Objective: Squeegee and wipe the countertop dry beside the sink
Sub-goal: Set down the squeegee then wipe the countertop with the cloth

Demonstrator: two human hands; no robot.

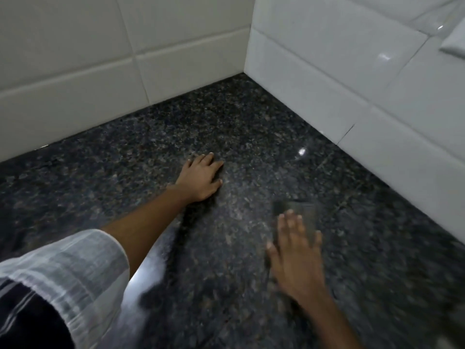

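A dark speckled granite countertop (226, 127) fills the view and runs into a tiled corner. My left hand (201, 177) lies flat on the stone near the middle, fingers straight and pointing toward the corner. My right hand (295, 253) is blurred, lower right of centre, fingers straight and spread, pressing on a dark grey cloth (299, 210) whose far edge shows beyond the fingertips. No squeegee is in view.
White wall tiles (75, 71) bound the counter at the back and more white tiles (377, 84) on the right, meeting in a corner. A white folded object (453, 44) sits at the upper right edge. A striped white sleeve (75, 268) covers my left upper arm.
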